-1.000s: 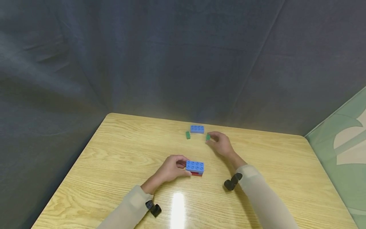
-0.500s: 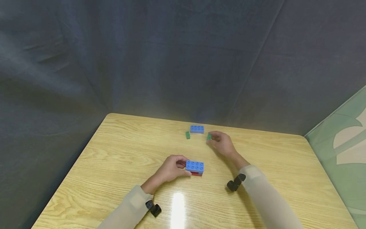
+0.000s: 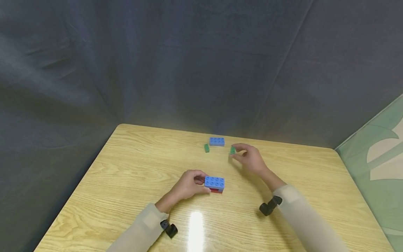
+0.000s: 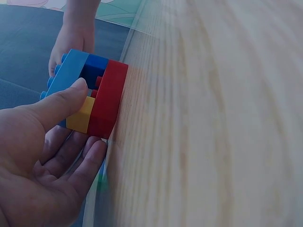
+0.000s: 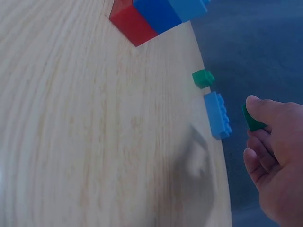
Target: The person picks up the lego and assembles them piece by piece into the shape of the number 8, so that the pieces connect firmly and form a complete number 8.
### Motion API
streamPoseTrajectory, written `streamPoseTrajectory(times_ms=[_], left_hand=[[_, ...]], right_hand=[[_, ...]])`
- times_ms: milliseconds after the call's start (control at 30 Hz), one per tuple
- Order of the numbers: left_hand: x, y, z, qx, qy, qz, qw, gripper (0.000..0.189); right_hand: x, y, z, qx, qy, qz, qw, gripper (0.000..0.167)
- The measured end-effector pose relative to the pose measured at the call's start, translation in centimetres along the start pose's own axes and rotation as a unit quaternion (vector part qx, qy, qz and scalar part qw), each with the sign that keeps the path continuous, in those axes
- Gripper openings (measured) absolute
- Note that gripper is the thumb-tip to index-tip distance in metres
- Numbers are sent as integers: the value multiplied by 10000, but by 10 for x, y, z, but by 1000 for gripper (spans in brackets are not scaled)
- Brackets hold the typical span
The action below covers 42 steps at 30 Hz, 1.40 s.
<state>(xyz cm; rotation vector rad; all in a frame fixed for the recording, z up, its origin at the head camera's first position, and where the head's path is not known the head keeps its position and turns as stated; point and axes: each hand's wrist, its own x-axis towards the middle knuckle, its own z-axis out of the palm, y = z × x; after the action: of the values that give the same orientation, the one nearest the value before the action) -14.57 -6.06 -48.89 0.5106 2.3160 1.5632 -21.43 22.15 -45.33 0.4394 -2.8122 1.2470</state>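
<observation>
My left hand [image 3: 188,185] holds a stack of toy building bricks [image 3: 214,182] standing on the table, thumb on the near side. In the left wrist view the stack has a red brick [image 4: 110,97] at its base. A yellow brick [image 4: 79,116] and a dark blue brick [image 4: 96,62] form the middle, with a gap between them, under a light blue top brick [image 4: 70,71]. Between thumb and fingers my right hand [image 3: 251,160] pinches a small green brick [image 3: 232,150], raised off the table. Fingers partly cover that green brick in the right wrist view.
Toward the table's far edge lie a light blue brick [image 3: 217,141] and another small green brick [image 3: 206,148], close together. Behind the wooden table [image 3: 141,154] hangs a dark curtain [image 3: 201,70]. A patterned green panel [image 3: 377,164] stands at the right.
My right hand has lifted the small green brick off the table and moved it slightly right, away from the loose light blue brick. The left hand and stack have stayed still.
</observation>
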Motion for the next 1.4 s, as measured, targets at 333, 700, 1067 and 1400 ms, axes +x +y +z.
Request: streamPoseTrajectory(times_ms=[333, 700, 1067, 1400], left_hand=[[-1, -1, 0, 15, -9, -13, 10000, 38], [-1, 1, 0, 32, 5, -65, 10000, 38], [-2, -1, 1, 20, 12, -60, 10000, 38], [-2, 1, 0, 10, -6, -39, 10000, 37]], right_hand=[[-9, -15, -6, -51, 13, -249, 9997, 39], [-22, -31, -8, -63, -95, -460, 9989, 35], [-36, -40, -9, -10, -225, -561, 9982, 35], [-49, -44, -4, 180, -277, -632, 9975, 34]])
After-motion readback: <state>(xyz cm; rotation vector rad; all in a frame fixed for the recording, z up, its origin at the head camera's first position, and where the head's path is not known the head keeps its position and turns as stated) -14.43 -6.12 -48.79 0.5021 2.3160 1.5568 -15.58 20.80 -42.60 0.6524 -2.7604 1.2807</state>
